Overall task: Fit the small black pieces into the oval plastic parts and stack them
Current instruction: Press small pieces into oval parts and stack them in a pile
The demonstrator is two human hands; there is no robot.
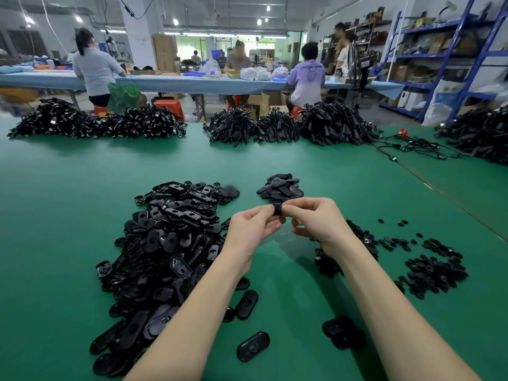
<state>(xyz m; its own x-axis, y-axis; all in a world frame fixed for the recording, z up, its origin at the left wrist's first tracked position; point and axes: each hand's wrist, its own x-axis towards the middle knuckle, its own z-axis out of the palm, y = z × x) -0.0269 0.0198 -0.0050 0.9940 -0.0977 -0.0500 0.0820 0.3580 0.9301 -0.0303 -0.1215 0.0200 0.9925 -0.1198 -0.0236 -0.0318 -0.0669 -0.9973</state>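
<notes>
Large heap of oval parts (170, 243) on green table (68, 188), left of centre; left hand (254, 225) and right hand (316, 221) raised together above table, both pinching one black oval part (277, 209) between fingertips; small stack of parts (280, 188) just behind hands; small black pieces (434, 268) scattered at right.

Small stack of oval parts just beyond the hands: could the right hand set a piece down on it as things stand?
Probably yes. The right hand sits just in front of the small stack, with only bare green mat around it and nothing between. It is busy, though: with the left hand it pinches a black part.
</notes>
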